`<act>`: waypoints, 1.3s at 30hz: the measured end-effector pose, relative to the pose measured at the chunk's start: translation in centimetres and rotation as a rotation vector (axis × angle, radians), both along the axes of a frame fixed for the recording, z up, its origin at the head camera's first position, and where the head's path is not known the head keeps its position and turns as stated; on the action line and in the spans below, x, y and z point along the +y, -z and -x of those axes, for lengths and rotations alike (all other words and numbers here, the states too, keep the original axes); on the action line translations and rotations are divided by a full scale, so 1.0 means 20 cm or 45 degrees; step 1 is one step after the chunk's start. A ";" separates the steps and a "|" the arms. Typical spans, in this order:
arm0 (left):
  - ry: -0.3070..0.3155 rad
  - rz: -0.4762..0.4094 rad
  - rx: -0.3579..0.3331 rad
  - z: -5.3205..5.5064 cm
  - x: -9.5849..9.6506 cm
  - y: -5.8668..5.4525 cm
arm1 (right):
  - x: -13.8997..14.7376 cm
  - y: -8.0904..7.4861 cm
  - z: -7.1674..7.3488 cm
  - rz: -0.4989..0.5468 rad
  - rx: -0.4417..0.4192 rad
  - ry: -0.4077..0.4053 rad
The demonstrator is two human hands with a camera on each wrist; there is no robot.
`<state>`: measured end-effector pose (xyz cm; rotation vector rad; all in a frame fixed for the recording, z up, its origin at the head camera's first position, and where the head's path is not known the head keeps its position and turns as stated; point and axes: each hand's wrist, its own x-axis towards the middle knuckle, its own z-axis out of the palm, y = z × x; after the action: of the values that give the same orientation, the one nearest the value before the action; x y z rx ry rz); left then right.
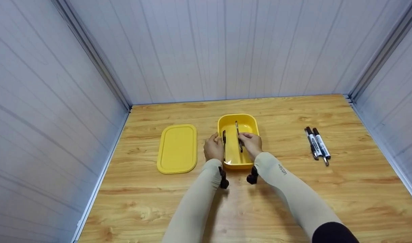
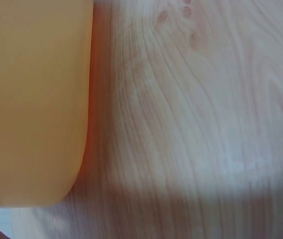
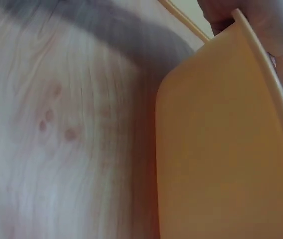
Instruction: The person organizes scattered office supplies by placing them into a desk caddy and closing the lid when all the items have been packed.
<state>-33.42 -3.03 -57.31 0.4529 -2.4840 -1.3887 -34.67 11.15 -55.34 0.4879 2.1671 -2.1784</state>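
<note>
Over the box (image 1: 232, 153), right hand (image 1: 252, 143) pinches a pen (image 1: 237, 127) near left hand (image 1: 213, 147), grip unclear.

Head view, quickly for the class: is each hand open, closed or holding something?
Left hand: closed, gripping the yellow box at its left side.
Right hand: closed, pinching a pen.

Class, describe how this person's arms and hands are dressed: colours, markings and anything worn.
The left hand and right hand are gloveless. Pale grey-beige left sleeve and right sleeve reach the wrists; small dark print, unreadable, marks the right one. Black wrist attachments are worn on both sides. A black upper sleeve shows at right.
</note>
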 end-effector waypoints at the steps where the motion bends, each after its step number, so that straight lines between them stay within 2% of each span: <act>1: -0.002 0.000 0.001 0.00 0.00 0.00 | 0.00 0.00 0.00 -0.003 0.002 0.002; 6: 0.011 0.002 0.032 0.01 0.00 0.00 | -0.03 0.02 0.01 -0.012 0.016 -0.023; 10: -0.001 0.012 0.043 0.00 -0.01 0.01 | -0.05 0.05 0.01 -0.056 -0.019 -0.048; 15: -0.018 -0.012 0.023 0.00 -0.01 0.02 | -0.05 0.09 0.01 -0.161 -0.059 -0.065; 21: -0.009 -0.042 -0.001 -0.01 0.00 0.02 | -0.05 0.11 0.03 -0.193 -0.127 -0.100; 27: -0.010 -0.048 0.036 0.00 0.00 0.01 | -0.07 0.12 0.04 -0.240 -0.087 -0.134; 33: -0.019 -0.011 0.038 0.00 0.00 0.02 | -0.09 0.12 0.04 -0.418 -0.044 -0.184; 39: -0.013 -0.037 0.050 0.00 0.00 0.01 | -0.10 0.11 0.05 -0.554 0.034 -0.243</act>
<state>-33.39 -2.96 -57.60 0.4396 -2.4303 -1.4176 -35.58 9.07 -57.57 0.2471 2.5855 -1.6284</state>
